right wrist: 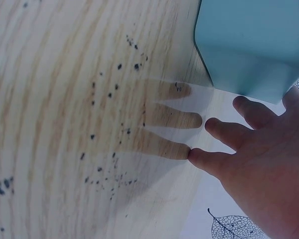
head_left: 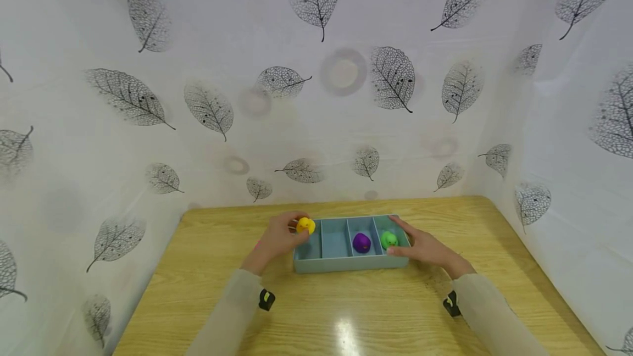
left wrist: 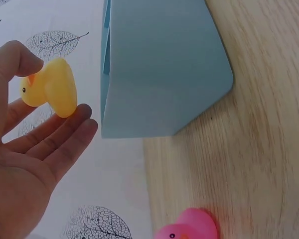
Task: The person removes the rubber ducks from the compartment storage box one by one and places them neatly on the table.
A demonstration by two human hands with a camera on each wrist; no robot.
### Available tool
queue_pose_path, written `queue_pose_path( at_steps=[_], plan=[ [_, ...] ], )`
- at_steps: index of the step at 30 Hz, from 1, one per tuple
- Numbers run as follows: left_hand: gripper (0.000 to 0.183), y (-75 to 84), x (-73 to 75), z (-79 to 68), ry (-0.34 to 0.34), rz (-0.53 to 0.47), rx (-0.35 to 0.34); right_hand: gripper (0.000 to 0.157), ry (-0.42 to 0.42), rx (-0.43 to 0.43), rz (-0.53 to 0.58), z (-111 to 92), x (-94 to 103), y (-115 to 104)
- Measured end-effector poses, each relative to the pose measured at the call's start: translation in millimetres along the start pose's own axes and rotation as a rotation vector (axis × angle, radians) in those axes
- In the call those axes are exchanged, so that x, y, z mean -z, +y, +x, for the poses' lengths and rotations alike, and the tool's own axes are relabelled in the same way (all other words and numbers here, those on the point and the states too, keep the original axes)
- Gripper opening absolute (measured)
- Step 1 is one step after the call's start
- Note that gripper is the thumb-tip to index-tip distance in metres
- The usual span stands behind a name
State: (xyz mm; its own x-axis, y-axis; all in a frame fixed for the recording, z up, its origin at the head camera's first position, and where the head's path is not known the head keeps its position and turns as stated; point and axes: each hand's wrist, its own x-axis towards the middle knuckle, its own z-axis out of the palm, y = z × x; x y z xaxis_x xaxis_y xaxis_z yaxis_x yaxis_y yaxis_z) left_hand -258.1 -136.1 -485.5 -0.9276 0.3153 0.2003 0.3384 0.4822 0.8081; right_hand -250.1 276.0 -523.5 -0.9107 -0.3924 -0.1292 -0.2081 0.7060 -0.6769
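Note:
My left hand (head_left: 280, 236) pinches a yellow rubber duck (head_left: 305, 226) between thumb and fingers, just over the left end of a blue-grey divided box (head_left: 346, 264). In the left wrist view the duck (left wrist: 60, 87) is apart from the box's end wall (left wrist: 164, 74). At the box's right end, my right hand (head_left: 426, 248) grips it, thumb at the front rim and a finger at the back corner. Its other fingers (right wrist: 229, 134) spread beside the box. A purple duck (head_left: 361, 243) sits in the third compartment from the left, a green duck (head_left: 389, 239) in the rightmost.
A pink duck (left wrist: 192, 226) lies on the wooden table (head_left: 346, 306) left of the box, mostly behind my left hand in the head view. Small dark specks (right wrist: 109, 94) mark the table near my right hand. Leaf-patterned white sheeting (head_left: 316, 125) encloses the back and sides.

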Motion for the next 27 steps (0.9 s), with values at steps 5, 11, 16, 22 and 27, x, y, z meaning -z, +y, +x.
queue_pose_path(
  at_steps=[5,11,16,22,27],
  plan=[
    [0.033,-0.9,7.8,-5.1,0.019,-0.012,0.005,0.098,0.003,0.005,-0.01,-1,1.4,-2],
    [0.035,-8.5,16.4,-11.4,0.024,-0.03,-0.01,0.098,-0.001,0.003,-0.001,-2,1.0,-3],
    [0.035,-16.3,26.9,-14.8,0.042,-0.011,-0.061,0.098,0.0,-0.004,-0.008,-1,0.4,-2],
    [0.036,-21.8,40.4,-20.8,0.062,0.064,-0.03,0.098,-0.008,-0.004,0.004,0,0.3,0],
    [0.035,-25.2,50.1,-27.5,0.072,0.105,0.01,0.098,-0.01,-0.006,0.002,-1,0.5,-1]
  ],
)
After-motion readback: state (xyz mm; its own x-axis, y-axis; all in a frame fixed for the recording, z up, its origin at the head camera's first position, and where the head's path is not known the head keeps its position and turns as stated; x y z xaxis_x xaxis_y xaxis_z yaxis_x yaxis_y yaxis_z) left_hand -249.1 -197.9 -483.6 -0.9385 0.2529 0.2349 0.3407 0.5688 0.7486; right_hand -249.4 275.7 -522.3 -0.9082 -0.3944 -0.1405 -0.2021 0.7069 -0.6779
